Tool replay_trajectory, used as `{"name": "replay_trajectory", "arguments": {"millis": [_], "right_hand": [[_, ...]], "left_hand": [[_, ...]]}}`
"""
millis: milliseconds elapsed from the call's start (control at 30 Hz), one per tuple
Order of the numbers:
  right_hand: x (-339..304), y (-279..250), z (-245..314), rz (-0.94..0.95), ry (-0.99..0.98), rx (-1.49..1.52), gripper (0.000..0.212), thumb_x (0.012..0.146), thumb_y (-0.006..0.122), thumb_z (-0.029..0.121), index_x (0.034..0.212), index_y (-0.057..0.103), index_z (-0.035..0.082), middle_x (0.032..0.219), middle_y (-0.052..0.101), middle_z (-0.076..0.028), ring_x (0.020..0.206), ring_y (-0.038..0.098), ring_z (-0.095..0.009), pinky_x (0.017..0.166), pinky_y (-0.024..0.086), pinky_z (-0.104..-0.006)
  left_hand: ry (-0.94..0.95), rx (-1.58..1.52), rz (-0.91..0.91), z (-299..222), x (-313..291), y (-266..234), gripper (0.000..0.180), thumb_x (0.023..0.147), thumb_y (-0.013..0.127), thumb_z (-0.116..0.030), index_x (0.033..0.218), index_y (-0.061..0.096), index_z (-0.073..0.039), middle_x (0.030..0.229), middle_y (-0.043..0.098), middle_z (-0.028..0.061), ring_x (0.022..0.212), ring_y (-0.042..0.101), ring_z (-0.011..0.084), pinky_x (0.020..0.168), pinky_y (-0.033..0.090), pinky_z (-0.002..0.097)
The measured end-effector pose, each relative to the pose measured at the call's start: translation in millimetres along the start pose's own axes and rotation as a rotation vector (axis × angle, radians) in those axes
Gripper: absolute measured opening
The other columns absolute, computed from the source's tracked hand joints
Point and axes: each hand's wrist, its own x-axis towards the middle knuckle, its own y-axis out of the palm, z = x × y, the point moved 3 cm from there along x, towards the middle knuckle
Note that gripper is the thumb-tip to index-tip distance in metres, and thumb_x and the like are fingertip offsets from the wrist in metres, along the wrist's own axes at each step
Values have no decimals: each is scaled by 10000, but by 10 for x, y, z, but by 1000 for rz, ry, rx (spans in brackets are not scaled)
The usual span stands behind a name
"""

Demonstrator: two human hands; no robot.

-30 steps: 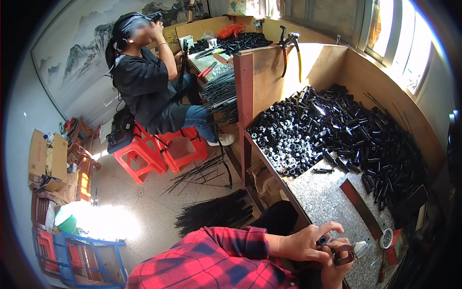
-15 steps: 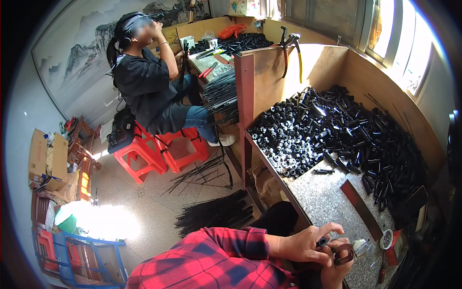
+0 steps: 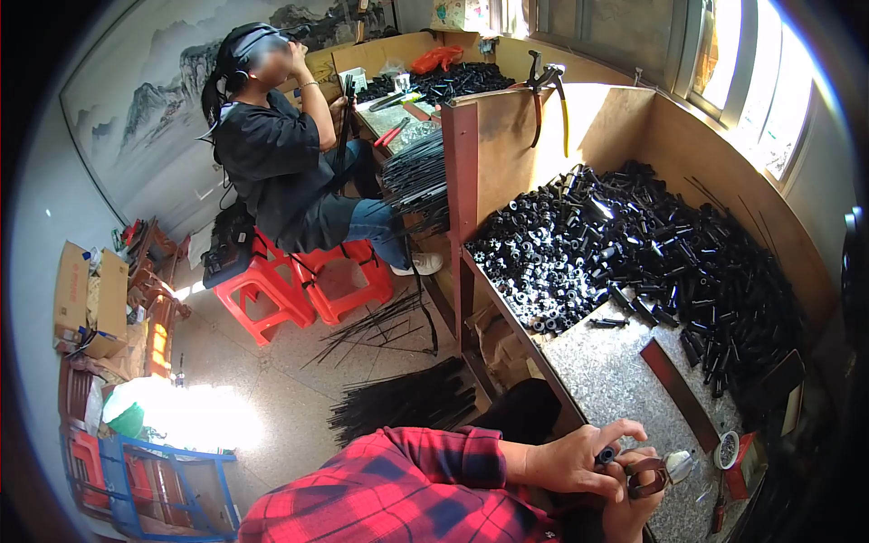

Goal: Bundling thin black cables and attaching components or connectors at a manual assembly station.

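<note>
Working close together over the near edge of the speckled worktop (image 3: pixel 588 362), the two hands meet around a small black cylindrical part (image 3: pixel 605 455), which shows end-on between the fingers. The left hand (image 3: pixel 574 460) comes in from the side under a red checked sleeve (image 3: pixel 471 452); its thumb and fingers grasp the part from either side, with the forefinger stretched out beyond it. The right hand (image 3: pixel 628 496) sits just beside and partly below, its fingers curled around a brown loop (image 3: pixel 646 478); whether its tips also press on the part I cannot tell. A bit of clear plastic (image 3: pixel 679 465) shows just past the loop. The step in hand looks like close fingertip work on a single part, done above the worktop rather than on it. As I judge it, the next move calls for a steady left pinch and small, controlled motion from the right, since the part is slim and its far end is hidden. Farther along lies a large heap of black parts (image 3: pixel 652 249), with pale-centred rings (image 3: pixel 543 271) at its left side. A flat reddish-brown strip (image 3: pixel 679 394) and a small white bowl (image 3: pixel 727 449) of tiny pieces rest nearer the hands.
</note>
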Motion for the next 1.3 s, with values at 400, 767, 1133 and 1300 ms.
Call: {"name": "replay_trajectory", "arguments": {"millis": [400,767,1133,1300], "right_hand": [[103,12,113,29,-218,-268,155,719,715,5,817,599,36,721,588,-57,644,587,-190,578,458,-305],[129,26,116,27,183,22,264,707,741,23,920,584,29,712,586,-44,654,591,-149,570,456,-278],[92,-337,206,314,144,-376,432,750,720,112,1122,511,44,797,542,-78,642,529,-183,590,438,-297],[-92,-497,368,331,-163,-979,586,726,724,100,1279,532,84,728,502,-93,567,526,-244,492,415,-360]], "left_hand": [[53,-18,0,10,7,-6,758,755,778,-301,1319,349,-32,907,663,158,873,680,256,754,515,319],[110,-76,-48,33,7,19,797,736,816,-301,1324,349,-34,786,655,80,803,652,141,708,500,284],[-22,13,-234,70,-29,-410,921,581,848,-420,1287,397,-37,602,394,-69,549,360,12,509,272,179],[-62,7,-248,85,-40,-432,921,570,857,-411,1281,404,-40,599,382,-73,547,359,11,511,281,172]]}}
